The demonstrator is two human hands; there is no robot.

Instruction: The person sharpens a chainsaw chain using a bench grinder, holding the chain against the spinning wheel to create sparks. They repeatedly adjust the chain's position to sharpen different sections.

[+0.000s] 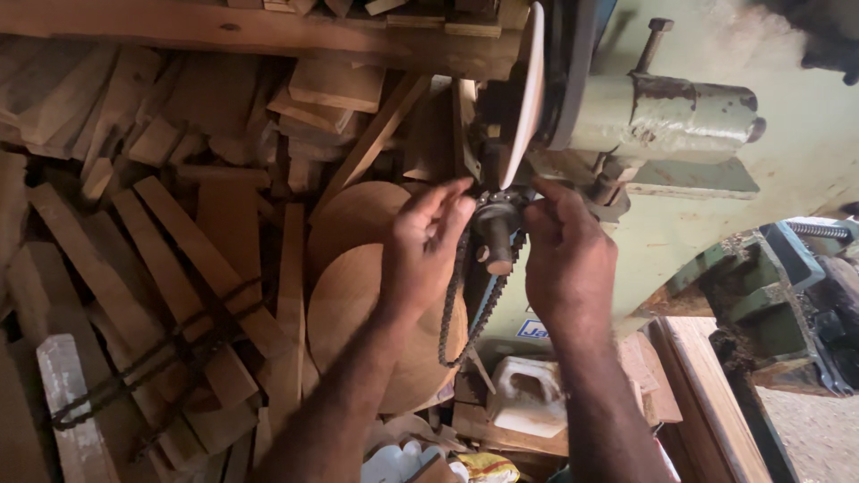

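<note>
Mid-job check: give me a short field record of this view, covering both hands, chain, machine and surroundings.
left hand: fingers at the sprocket, touching the chain
right hand: fingers pinching at the sprocket's right side
chain: looped over sprocket, hanging slack below
machine: pale green, worn paint
surroundings: round wooden discs, stacked wood offcuts, white plastic jug

Stacked wood offcuts (161, 224) and round wooden discs (358, 295) crowd the left; the green machine body (716, 179) walls the right. Only a narrow gap around the sprocket shaft (495, 237) and hanging chain (465, 313) stays open.
</note>
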